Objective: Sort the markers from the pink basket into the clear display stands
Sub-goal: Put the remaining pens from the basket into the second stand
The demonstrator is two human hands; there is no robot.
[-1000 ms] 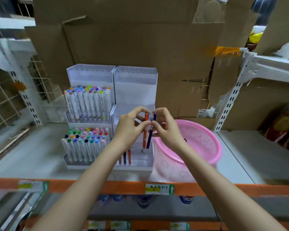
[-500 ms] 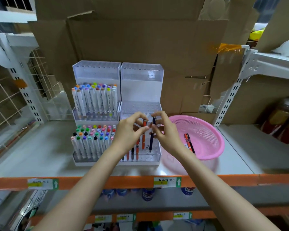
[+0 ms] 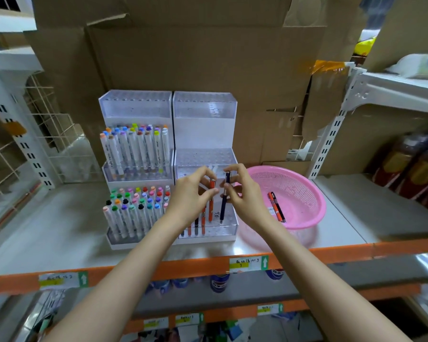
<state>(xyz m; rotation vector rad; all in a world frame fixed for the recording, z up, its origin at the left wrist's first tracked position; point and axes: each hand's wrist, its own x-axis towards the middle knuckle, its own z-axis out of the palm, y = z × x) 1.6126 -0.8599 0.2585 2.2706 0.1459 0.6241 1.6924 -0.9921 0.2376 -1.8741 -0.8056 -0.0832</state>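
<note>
The left grip point(image 3: 190, 196) is pinching an orange marker point(image 3: 212, 193), the right grip point(image 3: 245, 198) a navy marker point(image 3: 224, 201), both hanging upright, tips down over the clear stand point(image 3: 223, 231).

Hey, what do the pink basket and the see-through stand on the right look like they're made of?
The pink basket looks like moulded plastic: a fine mesh of holes all over, with a smooth, slightly glossy rim. The right-hand stand is probably clear acrylic, though it could be another hard plastic: transparent tiers with rows of holes, white back panels, and edges that catch the light.
</note>
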